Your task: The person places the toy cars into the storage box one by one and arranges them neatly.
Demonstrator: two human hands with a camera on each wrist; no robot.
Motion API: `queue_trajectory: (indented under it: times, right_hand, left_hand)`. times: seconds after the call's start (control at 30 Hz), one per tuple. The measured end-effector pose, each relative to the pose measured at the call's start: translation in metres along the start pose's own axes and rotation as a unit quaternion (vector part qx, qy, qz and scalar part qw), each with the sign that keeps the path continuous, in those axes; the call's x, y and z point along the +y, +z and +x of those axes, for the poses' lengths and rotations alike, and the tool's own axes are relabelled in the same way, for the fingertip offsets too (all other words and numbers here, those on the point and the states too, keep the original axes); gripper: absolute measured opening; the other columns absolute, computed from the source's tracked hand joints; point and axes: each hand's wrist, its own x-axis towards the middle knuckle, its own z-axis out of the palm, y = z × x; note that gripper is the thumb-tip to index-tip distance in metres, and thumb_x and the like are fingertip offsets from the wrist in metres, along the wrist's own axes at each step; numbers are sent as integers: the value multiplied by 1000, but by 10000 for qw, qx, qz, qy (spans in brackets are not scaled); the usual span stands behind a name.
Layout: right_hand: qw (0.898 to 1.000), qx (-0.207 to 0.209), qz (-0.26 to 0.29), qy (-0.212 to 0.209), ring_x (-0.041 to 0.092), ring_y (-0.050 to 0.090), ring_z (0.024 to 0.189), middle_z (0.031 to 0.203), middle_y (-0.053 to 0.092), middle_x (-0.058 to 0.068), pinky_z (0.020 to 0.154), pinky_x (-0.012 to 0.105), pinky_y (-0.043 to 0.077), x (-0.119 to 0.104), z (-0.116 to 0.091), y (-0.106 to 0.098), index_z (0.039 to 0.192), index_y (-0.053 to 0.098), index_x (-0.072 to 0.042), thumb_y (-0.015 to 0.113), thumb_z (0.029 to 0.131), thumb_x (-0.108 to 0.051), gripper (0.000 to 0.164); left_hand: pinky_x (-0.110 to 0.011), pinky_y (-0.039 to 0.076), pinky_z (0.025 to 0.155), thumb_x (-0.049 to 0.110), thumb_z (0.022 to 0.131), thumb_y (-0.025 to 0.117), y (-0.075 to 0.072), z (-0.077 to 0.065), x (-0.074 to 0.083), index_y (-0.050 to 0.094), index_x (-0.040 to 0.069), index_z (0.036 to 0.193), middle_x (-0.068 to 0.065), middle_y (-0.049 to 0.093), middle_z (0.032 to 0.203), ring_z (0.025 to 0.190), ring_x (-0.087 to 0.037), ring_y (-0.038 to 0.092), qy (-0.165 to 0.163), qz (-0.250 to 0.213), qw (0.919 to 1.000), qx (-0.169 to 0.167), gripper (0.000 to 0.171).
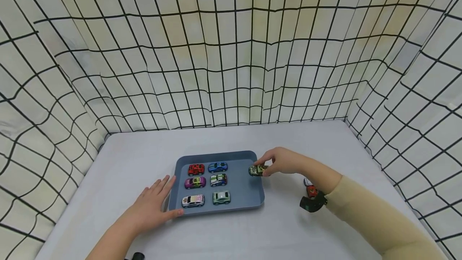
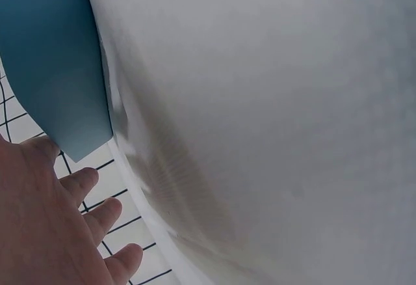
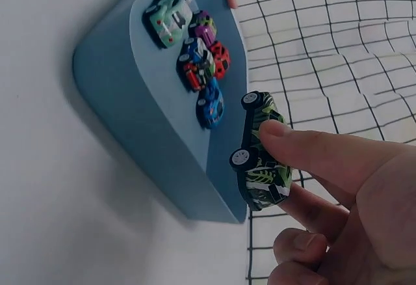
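A camouflage-patterned toy car (image 3: 265, 158) is pinched between the thumb and fingers of my right hand (image 1: 286, 160), over the right side of a blue-grey tray (image 1: 243, 187). Fingers spread, my left hand (image 1: 153, 202) rests at the tray's left edge, its thumb at the near left corner. Inside the tray stand a red car (image 1: 196, 169), a blue car (image 1: 218, 167), a purple car (image 1: 195, 182), a white, blue and green car (image 1: 218, 179), a white checkered car (image 1: 193, 200) and a pale green car (image 1: 221, 197). In the left wrist view the left hand (image 2: 52, 220) is partly cut off.
Beneath the right forearm, a red toy car (image 1: 312, 191) and a partly hidden whitish one (image 1: 307, 181) are on the white tabletop (image 1: 231, 236). A black wrist strap (image 1: 313, 202) hangs by the right sleeve. White walls with black netting (image 1: 234, 67) enclose the table.
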Motion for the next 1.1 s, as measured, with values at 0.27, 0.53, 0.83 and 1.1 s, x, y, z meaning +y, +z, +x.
queue_trajectory:
  times: [0.27, 0.53, 0.83, 1.1]
  right_hand:
    - [9990, -283, -271, -199, 18, 58, 109, 115, 67, -7, 92, 38, 51, -15, 13, 26, 115, 76, -28, 80, 84, -17, 33]
    - [9946, -318, -976, -124, 15, 59, 114, 115, 69, -7, 98, 40, 49, -25, 18, 56, 111, 78, -30, 82, 81, -20, 32]
    - [9874, -278, -1553, 106, 13, 60, 108, 111, 70, -10, 94, 37, 51, -38, 17, 69, 110, 78, -31, 83, 81, -23, 30]
    - [9679, -35, -2506, -205, 10, 64, 103, 105, 73, -14, 94, 40, 45, -42, 15, 74, 112, 77, -32, 83, 80, -30, 33]
  left_hand:
    - [-71, 18, 111, 87, 74, 51, -1, 0, -2, 25, 5, 157, -26, 26, 158, 143, -50, 23, -23, 79, 9999, -72, 119]
    - [-70, 18, 111, 86, 75, 52, -1, 0, -1, 26, 5, 157, -26, 26, 158, 143, -50, 23, 3, 44, 10000, -70, 118]
    - [-71, 18, 111, 84, 75, 54, 0, 0, 0, 27, 5, 156, -26, 27, 158, 143, -51, 23, 25, -6, 10000, -16, 117]
    - [-71, 18, 111, 86, 74, 53, 0, 1, 0, 26, 6, 157, -26, 26, 158, 143, -50, 23, 28, 13, 10000, -39, 118]
